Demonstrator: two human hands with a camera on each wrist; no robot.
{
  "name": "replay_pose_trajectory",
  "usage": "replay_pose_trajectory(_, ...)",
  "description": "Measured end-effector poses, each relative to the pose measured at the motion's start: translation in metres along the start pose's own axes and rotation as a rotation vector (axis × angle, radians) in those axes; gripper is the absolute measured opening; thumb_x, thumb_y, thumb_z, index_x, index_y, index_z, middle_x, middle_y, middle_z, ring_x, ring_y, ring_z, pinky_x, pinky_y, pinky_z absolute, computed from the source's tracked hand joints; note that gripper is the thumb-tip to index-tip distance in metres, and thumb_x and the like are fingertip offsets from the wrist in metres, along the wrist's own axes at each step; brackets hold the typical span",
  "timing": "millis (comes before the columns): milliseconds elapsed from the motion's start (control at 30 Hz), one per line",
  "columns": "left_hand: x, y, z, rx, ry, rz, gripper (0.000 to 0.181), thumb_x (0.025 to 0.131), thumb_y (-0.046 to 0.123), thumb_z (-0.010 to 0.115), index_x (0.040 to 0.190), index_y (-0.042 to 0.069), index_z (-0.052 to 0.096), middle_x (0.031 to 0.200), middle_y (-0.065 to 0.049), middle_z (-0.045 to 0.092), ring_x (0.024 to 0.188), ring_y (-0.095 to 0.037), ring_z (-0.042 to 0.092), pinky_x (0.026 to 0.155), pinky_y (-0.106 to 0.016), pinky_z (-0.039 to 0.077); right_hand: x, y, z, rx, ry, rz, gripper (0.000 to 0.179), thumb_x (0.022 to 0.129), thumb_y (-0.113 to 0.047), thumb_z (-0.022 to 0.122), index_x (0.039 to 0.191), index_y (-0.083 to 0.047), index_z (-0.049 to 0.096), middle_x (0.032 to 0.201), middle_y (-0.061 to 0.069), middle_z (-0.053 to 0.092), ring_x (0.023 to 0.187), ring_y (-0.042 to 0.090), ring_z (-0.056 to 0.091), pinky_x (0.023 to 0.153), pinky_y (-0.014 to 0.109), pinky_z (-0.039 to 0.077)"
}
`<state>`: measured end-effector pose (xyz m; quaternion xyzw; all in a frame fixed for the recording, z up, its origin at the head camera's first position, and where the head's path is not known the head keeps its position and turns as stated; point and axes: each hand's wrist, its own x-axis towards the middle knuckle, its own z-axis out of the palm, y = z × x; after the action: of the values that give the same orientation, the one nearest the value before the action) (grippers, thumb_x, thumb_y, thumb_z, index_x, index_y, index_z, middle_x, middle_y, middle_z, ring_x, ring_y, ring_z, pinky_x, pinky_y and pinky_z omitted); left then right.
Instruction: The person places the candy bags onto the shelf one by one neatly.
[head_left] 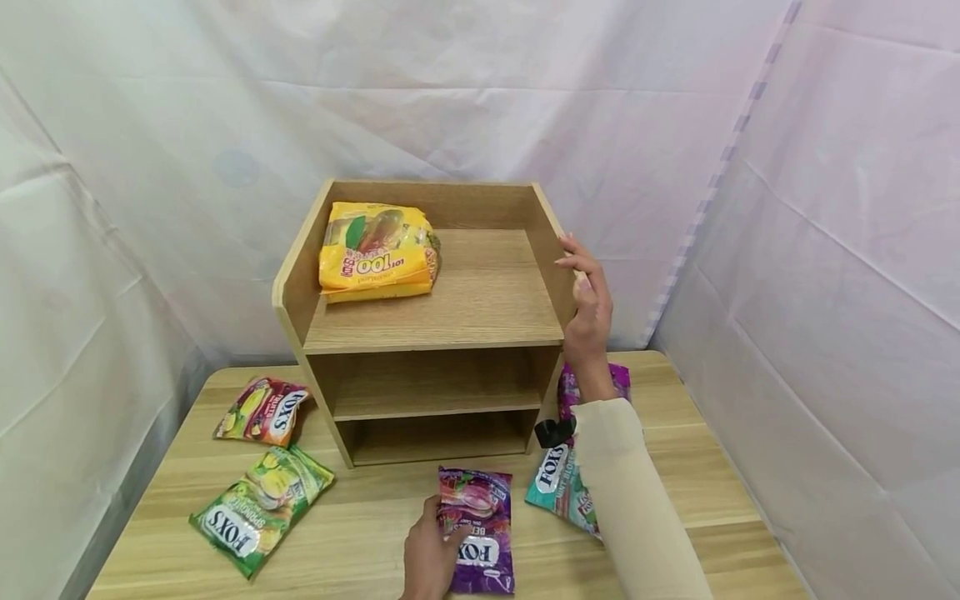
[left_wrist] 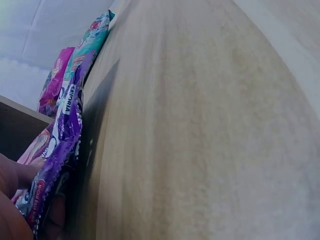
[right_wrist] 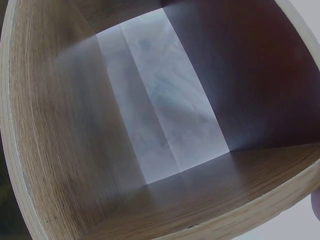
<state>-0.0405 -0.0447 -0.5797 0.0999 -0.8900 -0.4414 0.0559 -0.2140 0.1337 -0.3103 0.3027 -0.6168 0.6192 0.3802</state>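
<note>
Near the table's front, my left hand (head_left: 431, 552) holds a purple Fox's berries candy bag (head_left: 491, 508). In the left wrist view, the thumb lies on top of this purple bag (left_wrist: 65, 132) and fingers reach beneath its raised edge. My right hand (head_left: 588, 312) is at the outer right side of the wooden shelf unit (head_left: 450, 342), its fingers loosely extended by the side panel. The right wrist view looks into the shelf compartment (right_wrist: 75, 120). On the top shelf, at the left, lies a yellow candy bag (head_left: 375, 250) with another patterned bag (head_left: 435, 250) partly hidden behind it.
Left of the unit lie a red-orange Fox's fruits bag (head_left: 262, 411) and a green Fox's bag (head_left: 262, 508). To the right, a teal Fox's mint bag (head_left: 558, 483) and a magenta-purple bag (head_left: 618, 379) are partly covered by the right arm. White curtains (head_left: 465, 100) surround the table.
</note>
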Motion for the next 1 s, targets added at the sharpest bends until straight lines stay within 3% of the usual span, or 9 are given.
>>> replay_pose_trajectory(233,-0.001,0.000,-0.006,-0.080,-0.013,0.088,0.048,0.079,0.017,0.079,0.118,0.001,0.057,0.090,-0.007,0.070,0.081,-0.026,0.068,0.068,-0.042,0.054,0.001,0.000,0.000,0.004,0.005,-0.003,0.035,0.089,-0.006,0.027,0.101,0.020,0.047,0.127,0.041,0.042,0.135,0.034,0.034,0.113,0.045,0.021)
replay_pose_trajectory(600,-0.001,-0.005,-0.011,-0.093,0.127,0.162,0.043,0.077,0.015,0.080,0.113,0.004,0.060,0.086,-0.003,0.069,0.073,-0.016,0.066,0.061,-0.031,0.052,-0.001,0.001,0.001,-0.003,-0.001,-0.015,0.035,0.089,-0.006,0.027,0.101,0.020,0.048,0.126,0.042,0.043,0.134,0.041,0.033,0.113,0.046,0.021)
replay_pose_trajectory(767,0.002,0.001,-0.020,-0.158,0.187,0.253,0.042,0.078,0.012,0.079,0.113,0.001,0.060,0.087,-0.006,0.069,0.071,-0.013,0.065,0.057,-0.027,0.052,-0.001,0.000,0.000,0.002,0.001,0.011,0.036,0.089,-0.007,0.027,0.102,0.020,0.048,0.129,0.040,0.042,0.135,0.034,0.033,0.113,0.045,0.020)
replay_pose_trajectory(1000,0.004,0.016,-0.035,-0.227,0.191,0.259,0.040,0.079,0.007,0.077,0.114,0.003,0.060,0.093,-0.006,0.069,0.076,-0.012,0.065,0.061,-0.024,0.054,0.000,0.000,0.000,-0.004,-0.006,0.002,0.036,0.089,-0.007,0.027,0.103,0.020,0.048,0.128,0.040,0.043,0.135,0.034,0.035,0.113,0.045,0.020)
